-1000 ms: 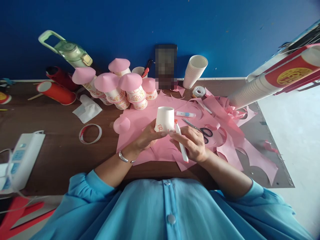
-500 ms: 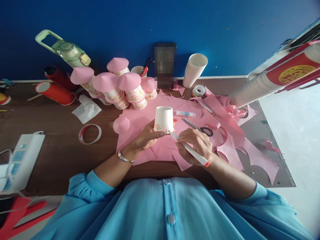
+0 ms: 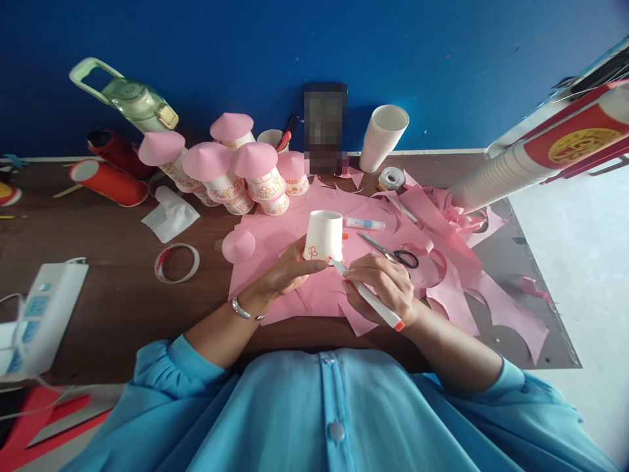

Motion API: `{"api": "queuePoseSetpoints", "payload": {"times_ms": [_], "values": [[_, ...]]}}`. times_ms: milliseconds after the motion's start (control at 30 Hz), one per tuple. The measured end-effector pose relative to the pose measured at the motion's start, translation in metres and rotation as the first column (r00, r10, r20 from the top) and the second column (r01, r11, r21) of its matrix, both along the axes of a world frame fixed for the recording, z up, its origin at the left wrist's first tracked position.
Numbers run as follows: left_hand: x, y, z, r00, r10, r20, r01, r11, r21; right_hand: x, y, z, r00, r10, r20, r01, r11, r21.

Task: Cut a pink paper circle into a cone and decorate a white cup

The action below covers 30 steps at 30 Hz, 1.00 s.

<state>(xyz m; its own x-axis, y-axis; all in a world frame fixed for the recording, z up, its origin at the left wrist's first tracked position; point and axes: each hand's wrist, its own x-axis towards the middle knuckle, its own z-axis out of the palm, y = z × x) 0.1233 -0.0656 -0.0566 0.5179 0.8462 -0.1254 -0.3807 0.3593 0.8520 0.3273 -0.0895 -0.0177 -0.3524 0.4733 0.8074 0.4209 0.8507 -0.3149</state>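
A white paper cup [image 3: 324,231] is upside down in my left hand [image 3: 289,269], whose fingers and thumb grip it near the rim. Orange-red flower marks show on its lower left side. My right hand [image 3: 381,288] is closed round a white marker [image 3: 372,305] with an orange end, and its tip meets the cup close to the rim. Pink paper [image 3: 295,233] lies beneath both hands. Just beyond the right hand are scissors [image 3: 388,249] and a glue stick [image 3: 365,224]. A small pink paper cone [image 3: 238,246] sits to the left of the cup.
Decorated cups with pink cone roofs [image 3: 254,160] stand at the back left. A stack of white cups [image 3: 384,137], a clear tape roll [image 3: 392,178] and pink scraps [image 3: 452,262] lie back and right. At left are a tape ring [image 3: 177,263] and a power strip [image 3: 44,321].
The cup has turned slightly and shifted a little to the right in my left hand. My right hand and the marker have moved slightly left, and another red mark shows near the rim.
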Motion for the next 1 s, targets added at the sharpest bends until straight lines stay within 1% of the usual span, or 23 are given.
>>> {"api": "queuePoseSetpoints", "payload": {"times_ms": [167, 333, 600, 833, 1000], "values": [[0.000, 0.000, 0.004, 0.999, -0.014, -0.035, 0.014, 1.000, 0.005, -0.001, 0.001, -0.001, 1.000, 0.003, 0.001, -0.003, 1.000, 0.013], [0.001, -0.001, 0.009, 0.999, 0.000, -0.050, 0.000, 1.000, 0.000, 0.000, 0.000, -0.001, 1.000, 0.010, 0.013, -0.010, 1.000, -0.002], [0.002, 0.000, 0.008, 0.999, -0.012, -0.034, 0.012, 1.000, 0.004, 0.000, 0.001, -0.001, 1.000, 0.008, 0.015, -0.008, 1.000, 0.006], [0.003, 0.000, 0.011, 0.999, -0.010, -0.033, 0.010, 1.000, 0.012, 0.001, 0.001, -0.001, 1.000, -0.004, 0.005, 0.004, 1.000, -0.009], [0.003, 0.000, 0.010, 1.000, -0.006, -0.021, 0.006, 1.000, 0.014, 0.000, 0.000, 0.001, 1.000, -0.014, 0.004, 0.014, 1.000, -0.009]]}}
